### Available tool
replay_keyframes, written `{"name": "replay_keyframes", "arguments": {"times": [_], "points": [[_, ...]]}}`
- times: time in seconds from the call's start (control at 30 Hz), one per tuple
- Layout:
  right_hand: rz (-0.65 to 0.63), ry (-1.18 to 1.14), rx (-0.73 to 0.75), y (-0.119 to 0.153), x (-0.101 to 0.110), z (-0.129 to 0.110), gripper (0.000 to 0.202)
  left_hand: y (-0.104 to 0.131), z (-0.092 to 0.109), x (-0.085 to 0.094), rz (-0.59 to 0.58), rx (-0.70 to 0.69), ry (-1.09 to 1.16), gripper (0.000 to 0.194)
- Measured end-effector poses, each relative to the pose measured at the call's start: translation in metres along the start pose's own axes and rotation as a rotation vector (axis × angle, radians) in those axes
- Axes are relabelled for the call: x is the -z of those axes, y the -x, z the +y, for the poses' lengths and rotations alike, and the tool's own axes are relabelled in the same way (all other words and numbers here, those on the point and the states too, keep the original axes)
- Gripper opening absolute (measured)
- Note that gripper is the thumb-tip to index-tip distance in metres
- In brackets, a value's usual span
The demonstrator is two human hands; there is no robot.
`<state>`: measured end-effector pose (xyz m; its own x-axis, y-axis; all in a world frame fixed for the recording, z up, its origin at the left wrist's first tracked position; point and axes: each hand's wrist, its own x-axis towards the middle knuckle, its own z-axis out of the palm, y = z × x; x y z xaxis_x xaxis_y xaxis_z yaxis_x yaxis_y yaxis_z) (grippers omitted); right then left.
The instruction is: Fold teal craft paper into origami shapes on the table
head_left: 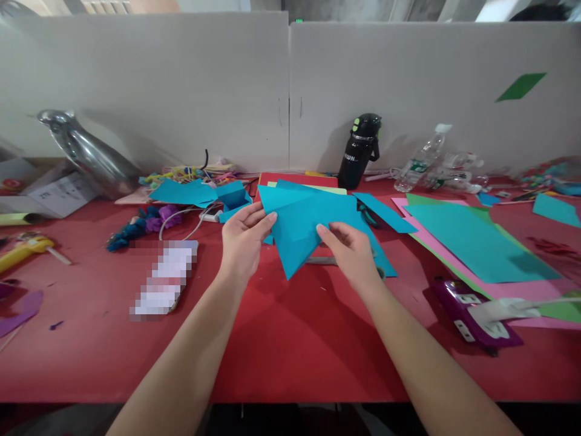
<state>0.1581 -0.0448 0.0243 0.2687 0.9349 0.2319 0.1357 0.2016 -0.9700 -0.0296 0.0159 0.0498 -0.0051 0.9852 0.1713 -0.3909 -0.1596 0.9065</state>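
A folded sheet of blue paper [299, 224] is held up over the middle of the red table, one corner pointing down. My left hand [245, 236] grips its left edge, thumb in front and fingers behind. On the right, my right hand [349, 248] pinches the lower right side of the paper between thumb and fingers. Behind and below the right hand lies more blue paper [385, 257], along with scissors [322, 260] that are partly hidden. Other blue pieces [184, 192] lie beyond my left hand.
A black bottle [358, 151] and a clear plastic bottle [422, 160] stand near the partition. Coloured sheets [481, 242] and a purple power strip [476, 318] lie at right. At left are a phone [167, 278], a metal jug [91, 154] and a yellow glue gun [27, 251].
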Motion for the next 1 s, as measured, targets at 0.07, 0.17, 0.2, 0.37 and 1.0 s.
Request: {"name": "replay_keyframes", "arguments": {"times": [0.07,0.17,0.2,0.37,1.0], "points": [[-0.047,-0.019,-0.018,-0.001,0.001,0.001,0.038,0.001,0.0,-0.001,-0.01,-0.001,-0.017,0.045],[-0.044,-0.068,-0.04,-0.001,0.001,0.001,0.038,0.002,-0.001,-0.001,-0.022,-0.003,-0.04,0.044],[-0.039,-0.085,-0.057,-0.001,0.001,0.002,0.037,0.002,-0.001,-0.001,-0.027,-0.007,-0.045,0.043],[-0.043,-0.188,-0.122,-0.003,0.001,0.005,0.034,0.002,-0.001,-0.001,-0.043,-0.029,-0.06,0.036],[-0.104,-0.278,-0.222,-0.001,0.003,-0.003,0.038,0.003,0.002,-0.002,-0.191,0.191,0.036,0.042]]}}
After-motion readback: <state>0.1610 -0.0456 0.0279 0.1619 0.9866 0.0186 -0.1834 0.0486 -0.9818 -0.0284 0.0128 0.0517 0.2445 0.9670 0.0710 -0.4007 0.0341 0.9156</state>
